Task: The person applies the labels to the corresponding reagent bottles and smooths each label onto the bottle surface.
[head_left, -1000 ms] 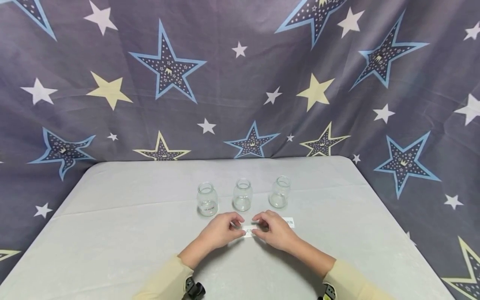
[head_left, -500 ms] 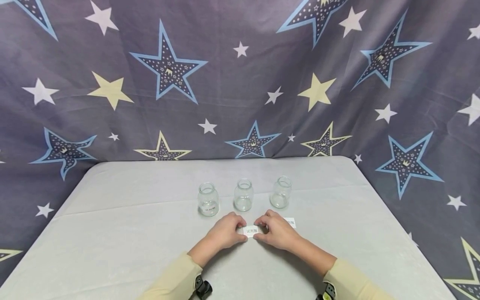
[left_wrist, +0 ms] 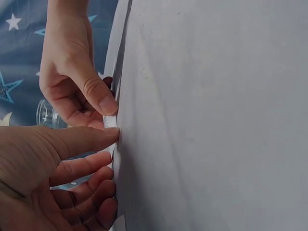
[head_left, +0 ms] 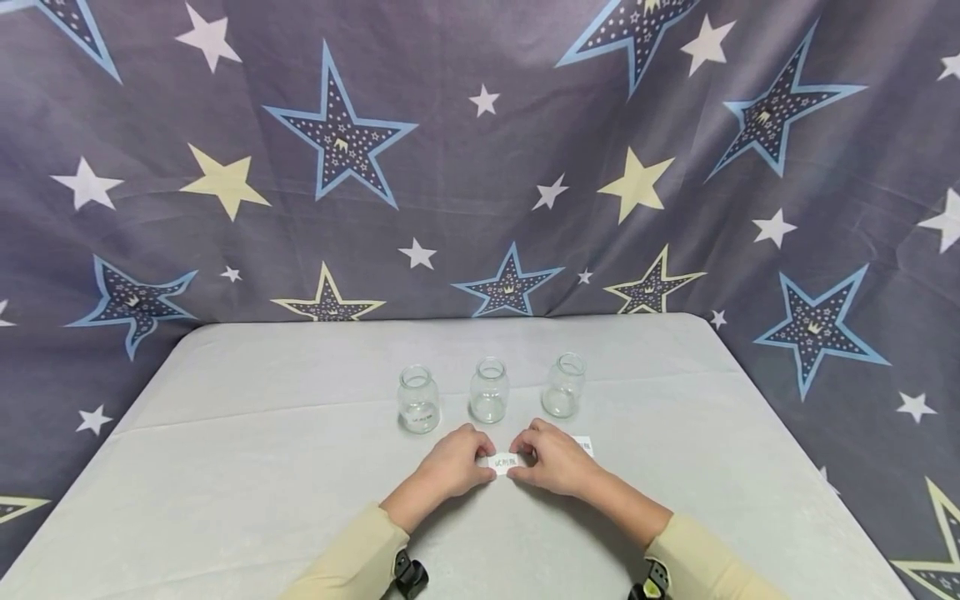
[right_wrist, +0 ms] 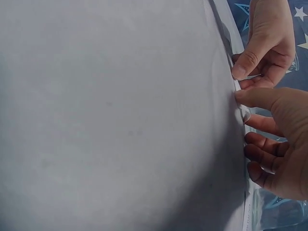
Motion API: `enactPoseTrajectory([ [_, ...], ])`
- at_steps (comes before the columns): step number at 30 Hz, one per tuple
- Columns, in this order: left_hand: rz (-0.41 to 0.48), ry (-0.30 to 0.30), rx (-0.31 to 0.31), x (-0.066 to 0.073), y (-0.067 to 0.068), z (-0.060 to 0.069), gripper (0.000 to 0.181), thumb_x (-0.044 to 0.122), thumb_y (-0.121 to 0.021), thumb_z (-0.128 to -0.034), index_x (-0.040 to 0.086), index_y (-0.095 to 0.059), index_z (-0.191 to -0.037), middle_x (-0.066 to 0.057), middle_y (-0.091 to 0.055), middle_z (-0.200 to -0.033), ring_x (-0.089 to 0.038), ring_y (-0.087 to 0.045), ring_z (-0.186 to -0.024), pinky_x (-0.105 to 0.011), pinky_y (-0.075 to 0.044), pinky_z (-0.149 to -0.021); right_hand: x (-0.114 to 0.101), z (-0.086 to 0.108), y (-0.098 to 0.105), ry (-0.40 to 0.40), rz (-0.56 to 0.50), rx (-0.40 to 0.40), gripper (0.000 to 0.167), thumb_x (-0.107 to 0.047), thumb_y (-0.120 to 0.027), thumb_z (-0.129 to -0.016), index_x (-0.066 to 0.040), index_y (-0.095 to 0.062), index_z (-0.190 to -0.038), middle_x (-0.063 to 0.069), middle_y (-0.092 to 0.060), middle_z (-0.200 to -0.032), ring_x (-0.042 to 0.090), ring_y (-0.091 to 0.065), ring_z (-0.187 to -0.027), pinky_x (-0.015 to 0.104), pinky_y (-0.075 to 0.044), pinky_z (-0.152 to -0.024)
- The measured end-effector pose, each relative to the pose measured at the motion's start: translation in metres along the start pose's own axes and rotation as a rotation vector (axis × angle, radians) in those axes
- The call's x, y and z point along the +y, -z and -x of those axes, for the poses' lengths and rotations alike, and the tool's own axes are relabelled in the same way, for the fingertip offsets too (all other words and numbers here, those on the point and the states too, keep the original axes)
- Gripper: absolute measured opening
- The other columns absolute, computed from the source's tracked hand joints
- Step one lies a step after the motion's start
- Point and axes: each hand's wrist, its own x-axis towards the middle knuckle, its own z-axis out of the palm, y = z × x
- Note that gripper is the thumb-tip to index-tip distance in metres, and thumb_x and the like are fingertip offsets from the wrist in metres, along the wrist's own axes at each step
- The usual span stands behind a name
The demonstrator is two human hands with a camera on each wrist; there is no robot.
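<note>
A small white label with printed dark characters lies between the two hands in front of the jars. My left hand pinches its left end with thumb and fingers, while my right hand does the same at the right end. The left wrist view shows the label almost edge-on, thumbs on its near side. A second white label lies partly hidden behind the right hand. Beyond the hands stand three open glass jars: the left jar bears a label with dark print, the middle jar and right jar look plain.
A pale cloth covers the table. Its back edge meets a dark hanging curtain patterned with stars. Black wrist-worn devices sit at the sleeves.
The left hand has shifted slightly right and more of the label's print shows between the hands. The label now looks slightly bowed. The right hand has barely moved, and the jars stand as before.
</note>
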Motion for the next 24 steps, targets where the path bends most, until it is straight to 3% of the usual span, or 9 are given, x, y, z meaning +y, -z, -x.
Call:
enactPoseTrajectory([
  [6, 0.080, 0.015, 0.004, -0.002, 0.001, 0.002, 0.023, 0.015, -0.077, -0.0706, 0.007, -0.067, -0.090, -0.001, -0.055, -0.080, -0.010, -0.047, -0.072, -0.026, -0.042, -0.067, 0.002, 0.002, -0.001, -0.009, -0.029, 0.012, 0.022, -0.029, -0.077, -0.073, -0.015, -0.067, -0.088, -0.006, -0.053, -0.079, 0.004, -0.044, -0.068, 0.018, -0.038, -0.061],
  [15, 0.229, 0.023, 0.048, -0.007, 0.003, 0.004, 0.025, 0.013, -0.075, -0.0713, 0.006, -0.065, -0.093, -0.001, -0.060, -0.079, -0.011, -0.051, -0.073, -0.024, -0.042, -0.067, 0.004, 0.004, 0.003, 0.001, -0.103, 0.089, 0.019, -0.024, -0.078, -0.072, -0.014, -0.067, -0.084, -0.002, -0.057, -0.080, 0.010, -0.052, -0.068, 0.017, -0.040, -0.058],
  [24, 0.368, 0.030, 0.045, -0.005, 0.006, 0.004, 0.011, 0.013, -0.069, -0.0798, 0.005, -0.065, -0.086, -0.001, -0.063, -0.076, -0.008, -0.052, -0.067, -0.019, -0.044, -0.059, 0.006, 0.004, 0.009, -0.008, -0.184, 0.142, 0.017, -0.020, -0.078, -0.074, -0.014, -0.067, -0.085, 0.003, -0.059, -0.081, 0.015, -0.053, -0.064, 0.016, -0.039, -0.056],
])
